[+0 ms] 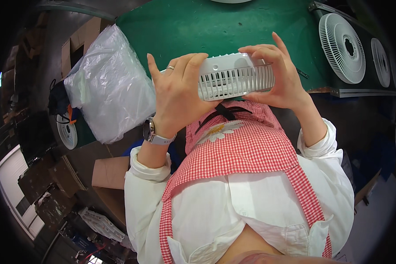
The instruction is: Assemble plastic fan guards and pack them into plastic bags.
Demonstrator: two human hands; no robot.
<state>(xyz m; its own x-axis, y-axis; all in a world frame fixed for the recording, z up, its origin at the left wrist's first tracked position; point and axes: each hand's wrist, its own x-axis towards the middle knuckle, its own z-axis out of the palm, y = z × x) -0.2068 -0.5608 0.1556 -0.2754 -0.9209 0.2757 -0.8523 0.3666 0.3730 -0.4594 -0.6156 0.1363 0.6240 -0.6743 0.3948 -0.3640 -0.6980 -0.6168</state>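
Two hands [177, 88], green table [184, 26] (cartons [85, 33] leftward)

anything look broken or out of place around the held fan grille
Nothing stands out: the held white fan grille shows no visible break, the translucent plastic sheeting is merely wrinkled, and the large round grille at right looks intact.

White fan grille [236, 70] — slatted, edge-on, held
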